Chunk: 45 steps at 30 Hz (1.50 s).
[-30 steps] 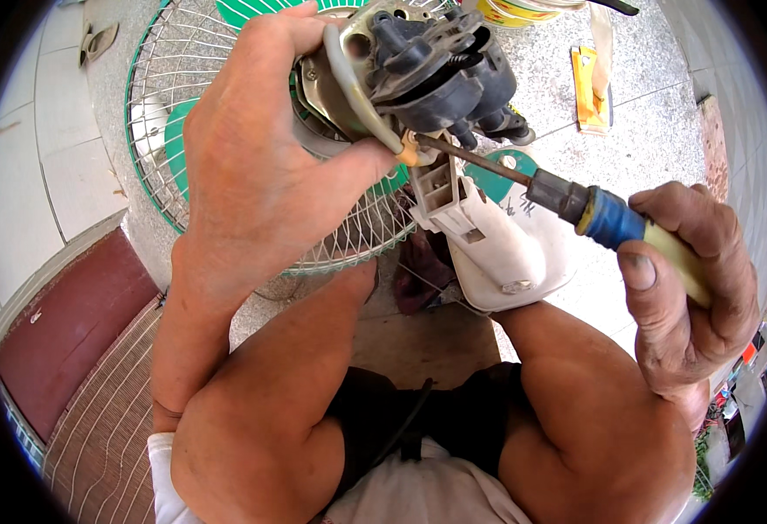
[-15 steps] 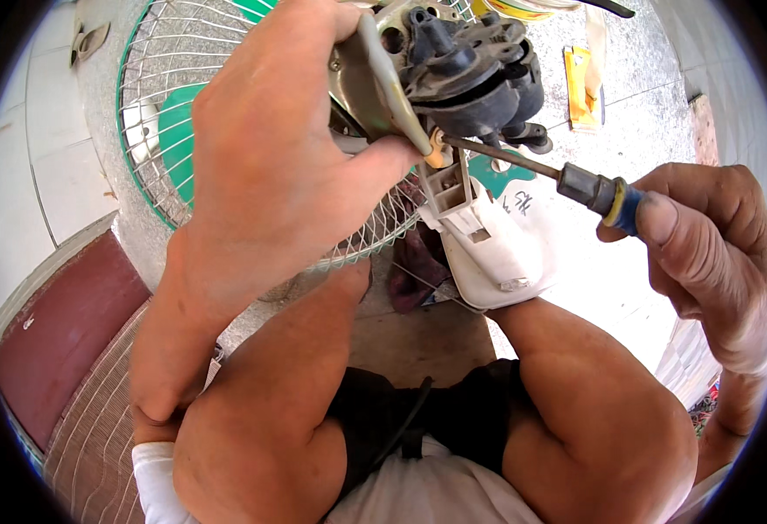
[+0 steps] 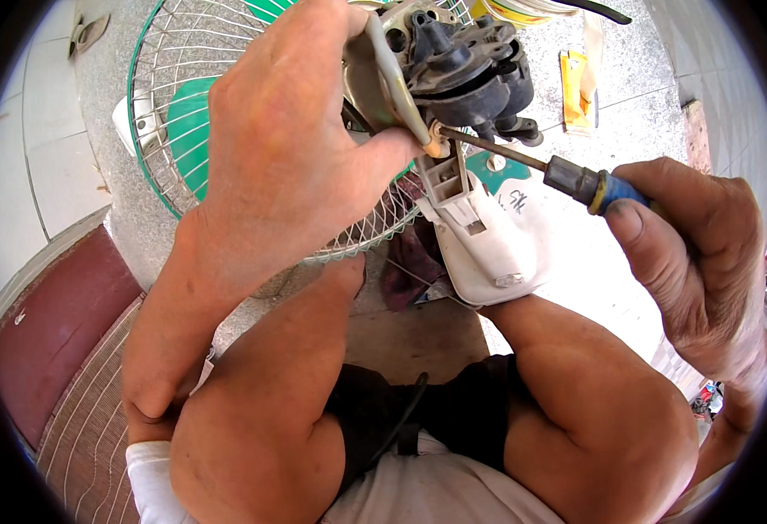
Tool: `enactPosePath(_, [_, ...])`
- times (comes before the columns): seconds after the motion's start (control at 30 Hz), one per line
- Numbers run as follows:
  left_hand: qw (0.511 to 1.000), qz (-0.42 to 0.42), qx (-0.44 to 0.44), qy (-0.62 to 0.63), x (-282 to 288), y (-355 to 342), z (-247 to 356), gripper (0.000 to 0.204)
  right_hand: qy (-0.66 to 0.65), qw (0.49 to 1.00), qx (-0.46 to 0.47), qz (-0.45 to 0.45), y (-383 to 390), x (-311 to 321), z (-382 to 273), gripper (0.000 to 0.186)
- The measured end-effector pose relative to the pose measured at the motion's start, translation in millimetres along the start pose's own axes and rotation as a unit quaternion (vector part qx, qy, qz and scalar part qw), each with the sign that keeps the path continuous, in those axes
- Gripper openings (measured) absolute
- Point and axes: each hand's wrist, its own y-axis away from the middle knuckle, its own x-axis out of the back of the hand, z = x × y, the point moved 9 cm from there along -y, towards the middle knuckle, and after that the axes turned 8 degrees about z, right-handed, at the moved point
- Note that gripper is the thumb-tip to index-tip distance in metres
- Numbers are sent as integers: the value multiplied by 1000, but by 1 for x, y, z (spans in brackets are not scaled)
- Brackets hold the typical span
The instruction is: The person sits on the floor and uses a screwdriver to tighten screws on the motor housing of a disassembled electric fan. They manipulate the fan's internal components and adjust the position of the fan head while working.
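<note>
Blue shows on the handle of the screwdriver (image 3: 568,177) where my right hand (image 3: 706,262) grips it, thumb below and fingers curled over the top. Its shaft runs off to the left, and the tip meets a tan tab (image 3: 438,142) at the lower end of a grey sleeve (image 3: 391,77); whether it sits in a screw, I cannot tell. My left hand (image 3: 287,157) is clasped around the metal side of the motor (image 3: 368,83), thumb stretched toward the tab, the fingertips mostly hidden behind the housing. That motor is held up near the top of my view, its black gearbox (image 3: 466,79) just above the screwdriver's shaft. Right under the tab is the open, boxy top of the white stand (image 3: 488,223), whose neck slopes down to a broad base beside my right leg (image 3: 593,375). Next to the neck shows a green plate (image 3: 501,175). Behind my left hand spreads the round wire cage (image 3: 174,79), with a green blade (image 3: 189,131) inside. Maroon cloth (image 3: 409,275) lies between cage and stand. Farther right, a yellow packet (image 3: 575,92) rests on the pale floor (image 3: 636,52), near a tub (image 3: 523,9) cut off by the upper edge. Far left, a striped mat (image 3: 95,428) lies beside a maroon panel (image 3: 60,323).
</note>
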Motion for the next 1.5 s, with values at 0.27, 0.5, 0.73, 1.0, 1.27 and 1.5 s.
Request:
enactPosePath(0.27, [999, -2, -4, -38, 1, 3, 2, 59, 38, 989, 141, 20, -3, -4, -12, 25])
enactPosePath(0.5, [999, 25, -6, -23, 1, 4, -2, 60, 275, 910, 299, 75, 20, -6, -41, 38])
enactPosePath(0.73, [990, -82, 90, -76, -3, -7, -2, 61, -49, 989, -84, 112, 13, 12, 6, 50])
enactPosePath(1.0, [992, -62, 96, -49, 2, -12, 0, 59, -194, 952, -196, 131, 12, 8, 30, 54])
enactPosePath(1.27, [999, 36, 13, -6, 6, 7, -11, 59, 116, 963, 172, 172, 16, 22, -13, 28])
enactPosePath(1.5, [998, 11, 51, -20, 7, 4, -10, 60, -53, 979, 102, 165, 14, 13, 1, 43])
